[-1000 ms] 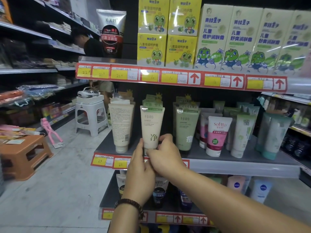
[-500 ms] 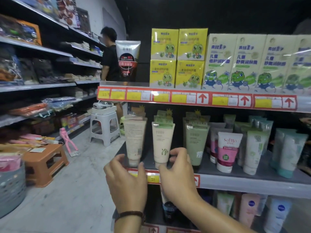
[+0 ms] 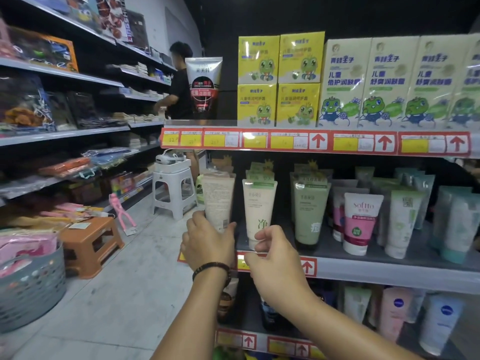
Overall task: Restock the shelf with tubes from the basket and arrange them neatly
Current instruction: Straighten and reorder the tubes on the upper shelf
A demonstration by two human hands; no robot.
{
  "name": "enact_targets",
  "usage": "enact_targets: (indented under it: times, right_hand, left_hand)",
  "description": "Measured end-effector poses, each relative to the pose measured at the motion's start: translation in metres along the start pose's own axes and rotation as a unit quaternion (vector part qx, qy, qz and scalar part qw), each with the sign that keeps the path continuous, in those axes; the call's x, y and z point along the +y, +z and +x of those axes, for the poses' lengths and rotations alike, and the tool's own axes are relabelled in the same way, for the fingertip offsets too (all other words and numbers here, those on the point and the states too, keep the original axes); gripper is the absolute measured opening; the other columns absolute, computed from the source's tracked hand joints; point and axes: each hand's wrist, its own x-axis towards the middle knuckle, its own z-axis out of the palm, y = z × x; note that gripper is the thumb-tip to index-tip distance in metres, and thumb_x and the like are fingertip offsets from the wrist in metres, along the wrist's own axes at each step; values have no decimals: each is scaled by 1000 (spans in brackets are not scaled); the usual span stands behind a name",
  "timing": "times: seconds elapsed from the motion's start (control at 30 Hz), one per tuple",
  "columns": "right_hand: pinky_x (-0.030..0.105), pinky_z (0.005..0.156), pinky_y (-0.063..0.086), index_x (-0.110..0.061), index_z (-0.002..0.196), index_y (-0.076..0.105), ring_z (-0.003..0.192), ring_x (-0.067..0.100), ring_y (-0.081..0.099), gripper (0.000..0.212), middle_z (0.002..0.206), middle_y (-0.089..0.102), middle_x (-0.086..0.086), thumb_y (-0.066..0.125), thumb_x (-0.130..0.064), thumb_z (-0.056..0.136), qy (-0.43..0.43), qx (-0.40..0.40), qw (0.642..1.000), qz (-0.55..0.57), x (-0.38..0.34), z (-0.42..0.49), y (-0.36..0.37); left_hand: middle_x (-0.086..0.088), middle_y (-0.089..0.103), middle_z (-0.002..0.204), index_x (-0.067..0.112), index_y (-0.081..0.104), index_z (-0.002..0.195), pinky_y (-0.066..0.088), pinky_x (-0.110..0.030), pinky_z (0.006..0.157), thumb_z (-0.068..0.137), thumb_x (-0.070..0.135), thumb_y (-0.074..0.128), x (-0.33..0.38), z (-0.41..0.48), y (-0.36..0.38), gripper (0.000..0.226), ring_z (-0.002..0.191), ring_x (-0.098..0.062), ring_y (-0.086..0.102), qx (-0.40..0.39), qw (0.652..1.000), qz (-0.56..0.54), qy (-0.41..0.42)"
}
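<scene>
My left hand (image 3: 207, 244) grips the lower end of a beige tube (image 3: 218, 198) standing at the left end of the middle shelf (image 3: 389, 271). My right hand (image 3: 275, 261) pinches the cap end of the cream tube with a green character (image 3: 259, 206) beside it. A green tube (image 3: 310, 211) stands to the right, then a pink and white Softto tube (image 3: 359, 222) and several pale green tubes. The grey perforated basket (image 3: 31, 287) sits on the floor at the far left with pink packs in it.
Yellow and cream frog boxes (image 3: 280, 79) and a large black tube (image 3: 204, 87) fill the upper shelf. A person in black (image 3: 179, 84) stands down the aisle. A white stool (image 3: 174, 188) and a brown stool (image 3: 91, 242) stand on the floor.
My left hand has moved from the cream tube to the beige tube on its left and taken hold of it. My right hand stays on the cream tube. The view has tilted upward.
</scene>
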Motion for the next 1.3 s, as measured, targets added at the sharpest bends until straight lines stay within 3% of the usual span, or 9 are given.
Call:
enact_targets:
  times: [0.17, 0.27, 0.37, 0.43, 0.67, 0.9, 1.1, 1.17, 1.3]
  right_hand:
    - [30, 88, 59, -33, 119, 58, 96, 10, 67, 31, 108, 65, -7, 70, -13, 99, -32, -9, 999, -12, -13, 2, -1]
    - [37, 96, 61, -35, 128, 59, 105, 11, 67, 32, 116, 65, -12, 67, -16, 103, -47, -26, 999, -1, -28, 8, 9]
    - [50, 105, 61, -37, 147, 54, 121, 20, 69, 45, 137, 65, -13, 66, -25, 106, -52, -49, 997, 13, -43, 19, 31]
    - [50, 110, 59, -32, 159, 47, 130, 24, 67, 55, 152, 61, -9, 65, -26, 107, -43, -53, 998, 15, -50, 28, 46]
    - [47, 117, 54, -29, 170, 30, 139, 29, 58, 72, 162, 45, 4, 64, -17, 108, -15, -23, 999, -22, -50, 54, 87]
    - [43, 116, 52, -25, 164, 37, 140, 29, 55, 70, 163, 38, 5, 68, -13, 103, -34, 20, 998, -58, -50, 70, 96]
    - [40, 114, 49, -22, 161, 41, 143, 30, 55, 64, 165, 39, 4, 67, -13, 103, -38, 13, 995, -96, -48, 73, 104]
    - [37, 110, 51, -22, 152, 47, 134, 29, 59, 55, 160, 38, 5, 67, -13, 102, -39, 16, 993, -107, -48, 72, 107]
    - [30, 87, 50, -17, 133, 48, 106, 22, 58, 41, 140, 46, 7, 74, -18, 101, -27, 73, 992, -97, -50, 74, 108]
  left_hand:
    - [-6, 64, 131, 18, 58, 135, 54, -48, 98, 88, 59, 82, -2, -2, -33, 66, 120, -32, 59, 46, 992, -115, 18]
    - [-1, 64, 125, 22, 60, 133, 56, -45, 94, 90, 59, 79, -15, -17, -71, 59, 115, -24, 61, 28, 984, -176, 5]
    - [2, 64, 120, 27, 62, 131, 57, -46, 94, 89, 59, 81, -48, -47, -93, 55, 112, -24, 62, -2, 985, -168, -51]
    - [1, 63, 120, 27, 63, 134, 55, -46, 93, 87, 61, 81, -72, -67, -94, 60, 110, -26, 61, -9, 987, -133, -85]
    - [6, 62, 118, 33, 63, 131, 51, -41, 88, 86, 58, 82, -109, -85, -86, 55, 107, -22, 62, -34, 982, -136, -126]
    - [1, 63, 121, 30, 58, 134, 58, -41, 86, 84, 59, 86, -129, -76, -77, 65, 109, -23, 64, -43, 983, -122, -134]
    - [3, 60, 120, 31, 56, 133, 52, -37, 80, 85, 59, 85, -134, -73, -73, 63, 106, -20, 61, -37, 983, -127, -125]
    - [5, 61, 119, 31, 57, 133, 49, -37, 81, 85, 58, 85, -133, -73, -72, 61, 106, -19, 61, -38, 983, -138, -116]
    - [6, 60, 117, 34, 55, 132, 54, -39, 82, 84, 60, 85, -132, -73, -69, 63, 104, -19, 61, -33, 983, -136, -117]
